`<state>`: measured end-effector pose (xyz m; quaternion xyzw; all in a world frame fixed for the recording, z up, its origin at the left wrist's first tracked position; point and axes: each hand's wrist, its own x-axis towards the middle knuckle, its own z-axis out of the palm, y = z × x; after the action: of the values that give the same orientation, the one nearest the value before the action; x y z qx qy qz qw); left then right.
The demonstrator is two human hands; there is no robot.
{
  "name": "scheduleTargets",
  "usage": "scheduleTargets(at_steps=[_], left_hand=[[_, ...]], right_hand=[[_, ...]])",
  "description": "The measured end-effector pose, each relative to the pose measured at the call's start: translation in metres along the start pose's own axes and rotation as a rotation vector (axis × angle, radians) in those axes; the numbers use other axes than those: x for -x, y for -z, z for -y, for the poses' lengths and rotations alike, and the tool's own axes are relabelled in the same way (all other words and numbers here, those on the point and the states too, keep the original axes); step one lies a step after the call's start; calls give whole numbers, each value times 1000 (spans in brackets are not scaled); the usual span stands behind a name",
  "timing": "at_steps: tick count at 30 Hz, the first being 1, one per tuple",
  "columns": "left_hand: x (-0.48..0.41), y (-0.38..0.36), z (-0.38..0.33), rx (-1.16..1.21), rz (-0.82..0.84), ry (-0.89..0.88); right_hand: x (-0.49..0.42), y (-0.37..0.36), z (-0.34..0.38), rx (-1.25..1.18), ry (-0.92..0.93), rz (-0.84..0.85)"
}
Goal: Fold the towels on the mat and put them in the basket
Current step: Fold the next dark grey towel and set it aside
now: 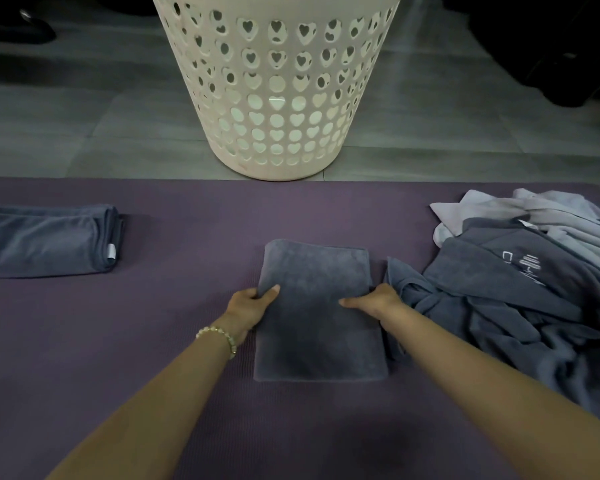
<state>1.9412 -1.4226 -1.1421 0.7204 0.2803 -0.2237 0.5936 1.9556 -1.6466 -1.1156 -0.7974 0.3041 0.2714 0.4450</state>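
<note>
I am gripping the folded grey towel (pixel 317 320) at the centre of the mat (pixel 153 323).
My left hand (pixel 250 303) and right hand (pixel 381 298) are pinching its side edges, fingers closed on it and thumbs lying on top. The basket (pixel 277 98) is standing at 12 o'clock beyond the mat, a second folded towel (pixel 45 240) is lying at 9 o'clock, and a loose towel heap (pixel 533 289) at 3 o'clock.

Floor (pixel 84 109): large grey tiles, faint sheen, dim light. Black shoes (pixel 14 26) far left. Dark shapes (pixel 551 46) far right, unidentifiable.
</note>
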Motion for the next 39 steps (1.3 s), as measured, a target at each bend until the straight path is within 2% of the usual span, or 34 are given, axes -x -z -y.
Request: scheduleTargets(at_steps=[7,9,11,14,17,20,23,25,28,30,35,37,39], left_hand=[[-5,12,9,34,1,43],[-1,14,5,99,55,94],[0,21,0,197,123,146],[5,35,-17,291,275,190],[10,42,-52,212,356,148],[11,41,-99,106,195,42],[12,44,-131,51,-27,-186],[16,48,-137,12,-107,-341],[29,53,-113,-42,-151,-454],[35,53,-73,-92,-123,-437],[60,56,32,-186,25,-165],[73,58,50,-187,122,-81],[78,59,58,-247,144,-50]], right_hand=[[2,7,7,-159,-83,186],[5,11,5,-254,-151,344],[8,15,4,-317,-180,429],[13,21,9,-368,-173,466],[17,26,29,-412,-89,487],[21,29,62,-447,64,437],[27,30,91,-487,276,278],[28,28,97,-511,405,181],[31,20,77,-489,482,127],[37,13,46,-440,469,161],[64,-2,-44,-300,373,246],[73,-7,-67,-285,329,247],[80,-13,-78,-255,321,238]])
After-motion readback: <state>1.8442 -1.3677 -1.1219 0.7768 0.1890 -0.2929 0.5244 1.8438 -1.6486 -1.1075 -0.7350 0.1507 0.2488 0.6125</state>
